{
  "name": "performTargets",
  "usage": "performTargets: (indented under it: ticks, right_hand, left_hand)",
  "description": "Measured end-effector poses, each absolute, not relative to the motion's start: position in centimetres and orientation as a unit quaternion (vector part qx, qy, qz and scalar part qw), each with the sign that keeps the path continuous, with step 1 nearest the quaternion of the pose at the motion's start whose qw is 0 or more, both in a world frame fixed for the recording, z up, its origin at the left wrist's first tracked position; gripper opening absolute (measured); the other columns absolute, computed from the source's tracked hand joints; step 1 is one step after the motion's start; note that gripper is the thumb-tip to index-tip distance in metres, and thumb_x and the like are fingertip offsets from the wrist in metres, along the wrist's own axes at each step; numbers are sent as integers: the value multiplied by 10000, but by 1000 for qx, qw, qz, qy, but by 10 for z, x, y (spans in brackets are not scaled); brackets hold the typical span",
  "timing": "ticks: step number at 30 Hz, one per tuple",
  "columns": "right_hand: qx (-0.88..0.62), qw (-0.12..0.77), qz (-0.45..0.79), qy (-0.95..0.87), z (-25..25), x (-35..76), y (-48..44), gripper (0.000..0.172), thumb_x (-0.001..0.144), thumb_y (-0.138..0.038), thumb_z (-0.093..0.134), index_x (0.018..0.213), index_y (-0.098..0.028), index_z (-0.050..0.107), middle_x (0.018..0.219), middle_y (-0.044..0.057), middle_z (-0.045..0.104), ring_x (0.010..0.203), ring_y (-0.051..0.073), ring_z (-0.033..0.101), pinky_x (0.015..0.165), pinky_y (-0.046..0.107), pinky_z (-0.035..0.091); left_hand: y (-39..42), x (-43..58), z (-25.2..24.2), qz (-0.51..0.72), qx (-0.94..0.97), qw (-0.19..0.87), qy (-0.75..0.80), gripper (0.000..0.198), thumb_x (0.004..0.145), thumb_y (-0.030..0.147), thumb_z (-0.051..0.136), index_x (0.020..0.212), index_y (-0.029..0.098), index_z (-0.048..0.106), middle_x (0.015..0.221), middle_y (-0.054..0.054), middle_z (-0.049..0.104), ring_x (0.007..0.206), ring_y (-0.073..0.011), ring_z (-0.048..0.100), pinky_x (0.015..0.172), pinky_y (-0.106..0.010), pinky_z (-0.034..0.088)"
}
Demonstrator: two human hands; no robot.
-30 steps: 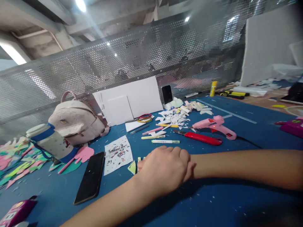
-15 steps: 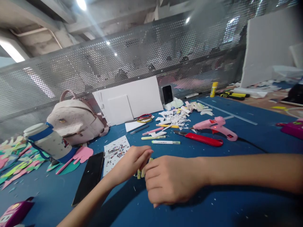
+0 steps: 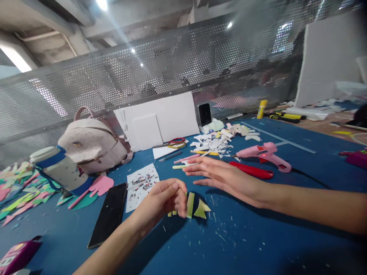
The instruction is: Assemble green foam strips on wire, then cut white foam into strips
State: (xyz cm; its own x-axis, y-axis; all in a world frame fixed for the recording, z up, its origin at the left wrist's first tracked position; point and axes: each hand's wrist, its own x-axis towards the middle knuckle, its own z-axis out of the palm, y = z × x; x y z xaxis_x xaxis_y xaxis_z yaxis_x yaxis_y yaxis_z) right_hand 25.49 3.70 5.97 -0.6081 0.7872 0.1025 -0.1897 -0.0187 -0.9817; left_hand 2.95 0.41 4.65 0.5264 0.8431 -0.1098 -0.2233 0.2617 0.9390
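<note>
My left hand (image 3: 169,196) hovers low over the table with its fingers curled in and slightly blurred; whatever lies inside them is hidden. Beside and partly behind its fingertips are yellow-green foam-like scraps: an upright-looking strip (image 3: 190,205) and a pointed, cut piece (image 3: 202,209). My right hand (image 3: 220,177) is open and holds nothing, its fingers stretched flat to the left. It covers part of the highlighter pens and the blade end of a red utility knife (image 3: 252,170). A white sheet (image 3: 142,187) sprinkled with small coloured bits lies just left of my left hand.
A black phone (image 3: 108,215), a bottle (image 3: 60,170) and a pale backpack (image 3: 93,143) stand or lie to the left. Behind are white boards (image 3: 177,114), scissors (image 3: 175,143) and white scraps (image 3: 213,143). A pink glue gun (image 3: 262,154) with a cord lies right.
My right hand has lifted away to the upper right and its fingers have straightened, uncovering the yellow-green scraps. My left hand has turned and curled its fingers.
</note>
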Motion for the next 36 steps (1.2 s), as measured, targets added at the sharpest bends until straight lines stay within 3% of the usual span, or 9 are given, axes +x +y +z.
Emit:
performTargets:
  ticks: [2, 5, 13, 18, 20, 22, 25, 29, 36]
  right_hand:
    - [-257, 349, 705, -561, 61, 254, 33, 344, 1038, -354, 443, 1324, -174, 511, 1395, 132, 569, 1310, 211, 536, 1124, 398, 430]
    - [-269, 337, 718, -546, 64, 254, 28, 351, 1033, -370, 466, 1329, -197, 539, 1387, 101, 588, 1312, 211, 536, 1152, 403, 394]
    - [-256, 290, 680, -623, 59, 253, 32, 396, 992, -394, 560, 1355, -237, 573, 1410, 70, 586, 1306, 225, 546, 1136, 421, 405]
    - [-248, 341, 552, -720, 67, 259, 48, 354, 999, -363, 543, 1326, -233, 589, 1274, 65, 678, 1237, 217, 594, 1112, 410, 400]
    - [-259, 345, 519, -738, 69, 263, 54, 320, 1015, -372, 506, 1280, -223, 608, 1195, 69, 713, 1216, 220, 603, 1090, 402, 406]
    - [-266, 342, 488, -758, 67, 266, 57, 266, 1011, -367, 507, 1188, -214, 633, 1139, 64, 726, 1177, 219, 617, 1044, 385, 433]
    - [-265, 287, 451, -802, 56, 266, 55, 189, 997, -300, 517, 1118, -223, 639, 1121, 39, 715, 1084, 199, 641, 936, 348, 481]
    - [-268, 220, 374, -860, 45, 259, 45, 197, 964, -196, 526, 1092, -242, 670, 1123, 18, 696, 1032, 185, 631, 913, 333, 468]
    - [-263, 216, 346, -874, 42, 242, 45, 234, 941, -134, 509, 1083, -234, 665, 1101, 20, 697, 1000, 180, 628, 865, 309, 465]
  left_hand:
    - [0, 32, 49, 367, 438, 769, 287, 187, 978, 207, 567, 1067, 91, 683, 917, -116, 762, 801, -153, 738, 761, -234, 555]
    - [-3, 33, 50, 362, 390, 814, 232, 315, 992, 207, 521, 1220, 50, 671, 1234, -191, 709, 1127, -240, 689, 998, -327, 515]
    - [-1, 34, 54, 352, 406, 814, 223, 716, 1001, 638, 295, 1353, 98, 609, 1396, -198, 607, 1286, -320, 581, 1094, -444, 430]
    - [9, 3, 76, 493, 601, 534, 332, 408, 936, 457, 630, 1245, 197, 686, 1301, -124, 685, 1228, -296, 613, 1055, -379, 444]
    - [17, -18, 80, 524, 622, 428, 394, 201, 941, 365, 644, 1008, 206, 747, 1013, -63, 770, 980, -214, 698, 919, -302, 502]
    - [26, -38, 76, 478, 667, 352, 451, 199, 930, 371, 642, 892, 201, 737, 742, -23, 730, 723, -177, 667, 728, -272, 514]
    - [35, -55, 58, 290, 762, 240, 527, 166, 870, 342, 681, 845, 194, 751, 870, -51, 760, 739, -187, 650, 667, -267, 461]
    - [32, -55, 31, 176, 783, 230, 551, 134, 842, 291, 649, 818, 200, 745, 810, -28, 744, 682, -170, 603, 621, -255, 408]
    - [27, -38, 26, 182, 776, 264, 543, 111, 781, 191, 560, 764, 183, 669, 727, -13, 677, 647, -150, 569, 597, -239, 404]
